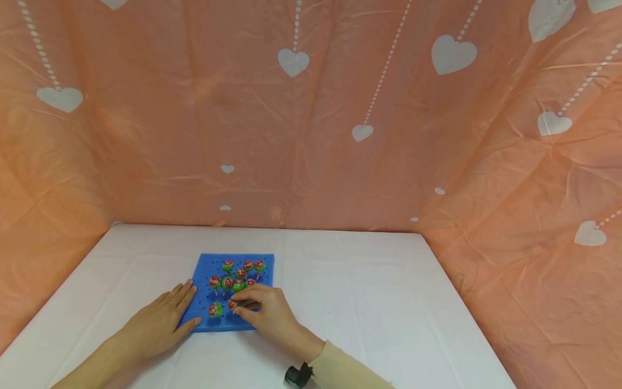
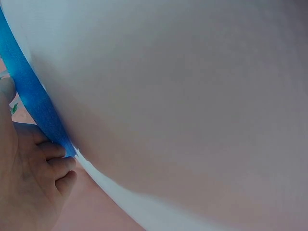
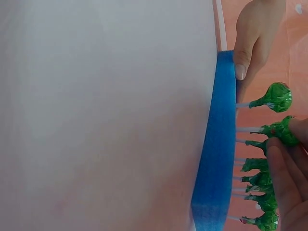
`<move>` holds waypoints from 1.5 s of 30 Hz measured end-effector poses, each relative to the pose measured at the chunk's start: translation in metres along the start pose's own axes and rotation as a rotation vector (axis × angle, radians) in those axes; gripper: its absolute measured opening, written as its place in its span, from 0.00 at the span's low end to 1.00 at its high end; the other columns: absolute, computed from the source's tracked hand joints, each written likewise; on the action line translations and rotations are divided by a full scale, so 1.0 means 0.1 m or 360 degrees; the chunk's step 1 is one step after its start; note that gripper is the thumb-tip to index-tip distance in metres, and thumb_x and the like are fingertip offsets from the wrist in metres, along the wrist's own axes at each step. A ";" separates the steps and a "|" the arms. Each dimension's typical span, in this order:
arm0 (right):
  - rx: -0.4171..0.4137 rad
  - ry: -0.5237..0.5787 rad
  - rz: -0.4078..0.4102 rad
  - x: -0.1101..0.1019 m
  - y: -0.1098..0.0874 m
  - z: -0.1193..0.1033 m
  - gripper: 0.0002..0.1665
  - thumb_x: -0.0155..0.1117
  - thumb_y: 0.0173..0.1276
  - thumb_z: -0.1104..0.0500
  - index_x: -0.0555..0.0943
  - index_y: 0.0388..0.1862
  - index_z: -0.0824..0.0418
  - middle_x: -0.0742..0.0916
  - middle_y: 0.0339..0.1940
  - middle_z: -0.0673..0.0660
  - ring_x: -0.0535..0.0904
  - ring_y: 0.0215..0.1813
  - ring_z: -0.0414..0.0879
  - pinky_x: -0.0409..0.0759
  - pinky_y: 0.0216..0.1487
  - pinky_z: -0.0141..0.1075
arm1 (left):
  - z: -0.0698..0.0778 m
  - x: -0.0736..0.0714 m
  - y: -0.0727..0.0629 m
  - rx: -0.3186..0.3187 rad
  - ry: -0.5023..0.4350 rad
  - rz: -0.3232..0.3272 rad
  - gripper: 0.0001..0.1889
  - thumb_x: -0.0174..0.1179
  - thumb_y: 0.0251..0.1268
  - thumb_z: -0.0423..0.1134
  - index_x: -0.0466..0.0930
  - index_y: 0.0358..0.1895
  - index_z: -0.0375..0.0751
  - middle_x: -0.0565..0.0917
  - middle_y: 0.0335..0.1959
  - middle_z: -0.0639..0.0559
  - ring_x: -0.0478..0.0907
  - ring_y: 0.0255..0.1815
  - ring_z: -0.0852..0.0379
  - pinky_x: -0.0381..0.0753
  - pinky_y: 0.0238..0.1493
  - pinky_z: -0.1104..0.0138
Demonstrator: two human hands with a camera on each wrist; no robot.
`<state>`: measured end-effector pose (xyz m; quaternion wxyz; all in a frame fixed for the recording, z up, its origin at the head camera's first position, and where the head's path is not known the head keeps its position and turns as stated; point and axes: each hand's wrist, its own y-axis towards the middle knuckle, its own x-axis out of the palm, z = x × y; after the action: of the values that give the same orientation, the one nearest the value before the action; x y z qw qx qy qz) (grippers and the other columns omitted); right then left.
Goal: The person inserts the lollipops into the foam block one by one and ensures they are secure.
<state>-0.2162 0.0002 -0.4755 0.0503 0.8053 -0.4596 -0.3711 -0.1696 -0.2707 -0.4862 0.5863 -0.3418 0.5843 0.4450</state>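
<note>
A blue foam board [image 1: 208, 266] dotted with small holes lies on the table. Several lollipops [image 1: 228, 282] in red and green wrappers stand in it by their white sticks. My right hand [image 1: 273, 316] pinches one lollipop [image 3: 279, 133] by its wrapped head between thumb and fingers; in the right wrist view its stick meets the board. Beside it, nearer the front left, another lollipop [image 1: 215, 309] stands alone. My left hand [image 1: 156, 326] rests flat on the board's left edge, fingers extended and thumb on the front corner. The left wrist view shows this hand [image 2: 38, 173] against the foam's side.
A white cloth [image 1: 369, 302] covers the table and stretches right and left of the board. Orange sheeting [image 1: 243, 119] with white hearts hangs behind and at both sides. A black strap device [image 1: 298, 375] sits at my right wrist.
</note>
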 end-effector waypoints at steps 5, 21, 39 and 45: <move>0.0031 0.0017 -0.0007 0.01 0.00 0.00 0.13 0.73 0.70 0.65 0.89 0.52 0.63 0.91 0.48 0.54 0.85 0.45 0.29 0.83 0.44 0.20 | 0.00 0.00 0.00 -0.0007 -0.0008 -0.0007 0.41 0.59 0.75 0.58 0.69 0.70 0.19 0.69 0.73 0.24 0.67 0.74 0.27 0.70 0.71 0.39; 0.0039 -0.0008 -0.0017 -0.02 -0.02 -0.02 0.19 0.73 0.70 0.64 0.87 0.59 0.64 0.89 0.56 0.54 0.87 0.49 0.34 0.85 0.47 0.23 | -0.03 0.03 0.01 0.0005 -0.0008 0.0012 0.41 0.59 0.75 0.58 0.69 0.70 0.19 0.69 0.73 0.24 0.67 0.74 0.27 0.70 0.71 0.38; -0.0069 0.0044 0.0138 -0.36 -0.06 -0.01 0.21 0.72 0.71 0.65 0.85 0.61 0.65 0.88 0.58 0.58 0.88 0.53 0.54 0.88 0.51 0.34 | -0.05 -0.03 0.04 0.0030 -0.0016 -0.0006 0.42 0.60 0.74 0.60 0.71 0.69 0.19 0.69 0.72 0.23 0.66 0.73 0.24 0.69 0.70 0.36; -0.0330 -0.0239 0.0352 -0.65 -0.07 0.07 0.20 0.72 0.69 0.66 0.85 0.59 0.69 0.88 0.58 0.62 0.87 0.57 0.54 0.89 0.51 0.38 | -0.06 -0.08 0.02 -0.0031 -0.0035 0.0008 0.43 0.60 0.73 0.62 0.71 0.71 0.22 0.68 0.74 0.25 0.65 0.74 0.24 0.67 0.71 0.35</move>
<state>-0.2359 0.0566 -0.4474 0.1391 0.7104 -0.5070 -0.4679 -0.1726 -0.2763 -0.4788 0.5883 -0.3412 0.5743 0.4557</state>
